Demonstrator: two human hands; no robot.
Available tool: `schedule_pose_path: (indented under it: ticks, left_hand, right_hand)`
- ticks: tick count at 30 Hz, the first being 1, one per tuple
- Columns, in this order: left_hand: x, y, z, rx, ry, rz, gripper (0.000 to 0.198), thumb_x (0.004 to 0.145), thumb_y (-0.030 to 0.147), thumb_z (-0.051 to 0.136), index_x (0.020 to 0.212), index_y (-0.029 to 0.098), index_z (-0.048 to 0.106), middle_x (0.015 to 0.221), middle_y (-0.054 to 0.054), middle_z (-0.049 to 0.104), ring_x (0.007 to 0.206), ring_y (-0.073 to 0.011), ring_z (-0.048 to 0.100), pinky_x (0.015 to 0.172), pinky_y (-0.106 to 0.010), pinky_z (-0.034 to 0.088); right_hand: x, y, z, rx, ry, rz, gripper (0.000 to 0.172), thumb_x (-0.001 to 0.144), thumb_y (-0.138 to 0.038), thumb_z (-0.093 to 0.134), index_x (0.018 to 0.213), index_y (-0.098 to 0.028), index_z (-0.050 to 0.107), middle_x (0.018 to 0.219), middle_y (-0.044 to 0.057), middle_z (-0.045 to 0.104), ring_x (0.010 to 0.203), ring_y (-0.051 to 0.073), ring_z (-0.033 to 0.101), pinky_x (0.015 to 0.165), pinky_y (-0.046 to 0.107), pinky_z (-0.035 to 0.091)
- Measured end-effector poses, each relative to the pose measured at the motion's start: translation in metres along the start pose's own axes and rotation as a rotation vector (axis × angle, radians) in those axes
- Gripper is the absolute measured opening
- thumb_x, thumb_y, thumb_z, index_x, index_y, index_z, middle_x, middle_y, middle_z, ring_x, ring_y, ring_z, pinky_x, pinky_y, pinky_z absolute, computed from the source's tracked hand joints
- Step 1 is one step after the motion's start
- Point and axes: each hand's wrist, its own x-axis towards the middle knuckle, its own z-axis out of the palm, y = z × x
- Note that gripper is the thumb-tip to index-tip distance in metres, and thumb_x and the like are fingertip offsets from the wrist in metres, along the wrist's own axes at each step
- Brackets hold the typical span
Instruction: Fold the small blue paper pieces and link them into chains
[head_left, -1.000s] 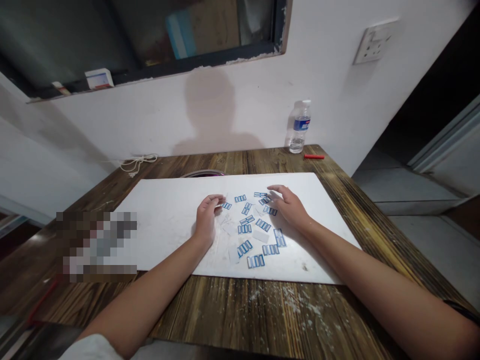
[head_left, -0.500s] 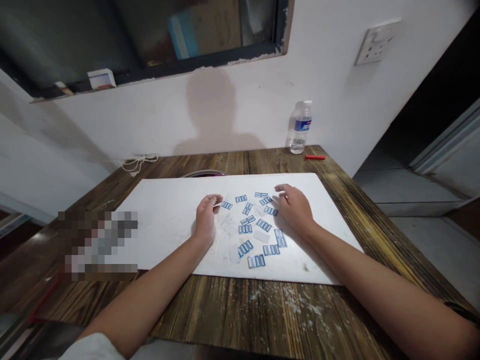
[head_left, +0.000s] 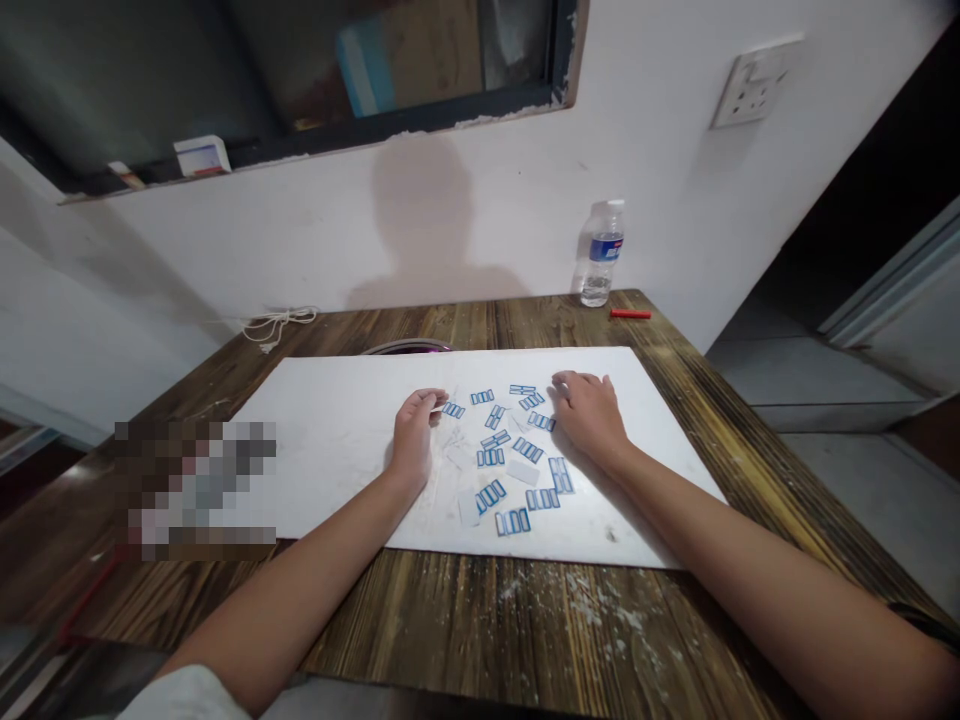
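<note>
Several small white cards with blue-outlined bars lie scattered on a white board (head_left: 330, 430) between my two hands. My left hand (head_left: 414, 435) rests on its side on the board, fingers loosely curved and apart from the thumb, holding nothing. Its fingertips are close to a blue-marked card (head_left: 453, 410). On the other side, my right hand (head_left: 589, 415) is palm down with its fingers bent and apart, and nothing shows in it. Beside its thumb side lies another blue-marked card (head_left: 541, 422). A plain pale card (head_left: 523, 472) sits among the marked ones.
The board lies on a dark wooden table (head_left: 450, 620) with white specks near the front. At the back are a water bottle (head_left: 602, 255), a red stick-like object (head_left: 630, 314), a white cord (head_left: 281, 320) and a round rim (head_left: 409, 346) partly behind the board. A blurred patch covers the left.
My right hand has turned slightly, its fingers drawn in and one outer finger now showing raised. My left hand has shifted only a little. The cards lie as before.
</note>
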Motion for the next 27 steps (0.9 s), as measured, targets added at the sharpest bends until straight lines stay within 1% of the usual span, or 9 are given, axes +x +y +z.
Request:
schedule_pose_path:
  ticks: [3,5,8,11,15,18,21,24,27]
  left_hand:
    - [-0.0001,-0.0003,0.0001,0.007,0.002,0.000,0.016,0.074,0.033,0.061,0.080,0.020,0.067,0.090,-0.004,0.070,0.093,-0.0181,0.062,0.074,-0.027,0.040]
    - [-0.0003,-0.0002,0.0003,0.011,0.001,-0.001,0.016,0.074,0.033,0.061,0.080,0.020,0.067,0.091,-0.004,0.070,0.094,-0.0181,0.062,0.075,-0.027,0.040]
    - [-0.0007,0.0005,0.0006,0.017,0.001,0.000,0.016,0.074,0.032,0.060,0.080,0.020,0.067,0.090,-0.004,0.070,0.093,-0.0181,0.063,0.075,-0.027,0.041]
    - [-0.0011,0.0013,0.0007,0.024,0.006,0.000,0.015,0.074,0.032,0.060,0.080,0.020,0.067,0.091,-0.004,0.070,0.094,-0.0182,0.063,0.075,-0.028,0.041]
    - [-0.0012,0.0014,0.0003,0.035,0.002,0.001,0.016,0.075,0.032,0.060,0.081,0.020,0.067,0.092,-0.004,0.070,0.095,-0.0182,0.063,0.075,-0.027,0.042]
    - [-0.0007,0.0008,-0.0001,0.047,-0.004,0.003,0.016,0.075,0.033,0.059,0.081,0.019,0.066,0.092,-0.005,0.070,0.094,-0.0181,0.063,0.075,-0.027,0.042]
    - [-0.0007,0.0009,0.0000,0.080,-0.013,0.008,0.016,0.076,0.033,0.058,0.082,0.020,0.066,0.092,-0.004,0.070,0.095,-0.0181,0.062,0.074,-0.027,0.043]
    - [-0.0034,0.0017,0.0016,0.186,-0.090,0.011,0.017,0.079,0.034,0.057,0.083,0.021,0.067,0.093,-0.004,0.070,0.089,-0.0177,0.062,0.074,-0.028,0.046]
    - [-0.0094,0.0025,0.0040,0.316,-0.236,0.015,0.021,0.082,0.036,0.055,0.090,0.022,0.069,0.099,-0.004,0.070,0.086,-0.0188,0.064,0.077,-0.032,0.050]
  right_hand:
    - [-0.0006,-0.0002,0.0008,-0.035,0.035,0.031,0.030,0.093,-0.028,0.039,0.111,-0.020,0.062,0.110,0.011,0.067,0.114,0.033,0.048,0.106,0.059,0.018]
    - [-0.0009,-0.0003,0.0001,-0.023,0.067,0.010,0.030,0.092,-0.027,0.043,0.112,-0.020,0.063,0.111,0.011,0.067,0.113,0.033,0.048,0.104,0.058,0.021]
    - [-0.0014,-0.0011,-0.0019,0.032,0.086,-0.123,0.029,0.087,-0.021,0.046,0.106,-0.024,0.069,0.113,0.008,0.067,0.112,0.031,0.048,0.101,0.052,0.027]
    - [-0.0027,-0.0035,-0.0036,0.056,0.088,-0.284,0.031,0.084,-0.015,0.048,0.089,-0.028,0.075,0.112,0.003,0.068,0.114,0.029,0.047,0.099,0.049,0.029]
    - [-0.0048,-0.0071,-0.0035,0.010,0.037,-0.429,0.033,0.080,-0.013,0.053,0.082,-0.034,0.078,0.113,0.000,0.068,0.118,0.029,0.045,0.097,0.048,0.030]
    - [-0.0053,-0.0077,-0.0030,-0.032,0.000,-0.461,0.034,0.078,-0.012,0.054,0.076,-0.036,0.078,0.114,-0.003,0.068,0.116,0.029,0.046,0.095,0.049,0.027]
    - [-0.0051,-0.0071,-0.0034,-0.031,0.001,-0.435,0.033,0.079,-0.013,0.053,0.070,-0.034,0.077,0.110,-0.002,0.069,0.113,0.029,0.047,0.093,0.049,0.026]
    - [-0.0050,-0.0071,-0.0041,-0.027,0.010,-0.409,0.031,0.078,-0.014,0.054,0.067,-0.031,0.076,0.107,-0.001,0.070,0.111,0.029,0.047,0.092,0.048,0.025]
    - [-0.0051,-0.0078,-0.0045,-0.021,0.025,-0.393,0.029,0.077,-0.015,0.053,0.064,-0.029,0.075,0.104,0.000,0.070,0.108,0.029,0.047,0.091,0.048,0.025]
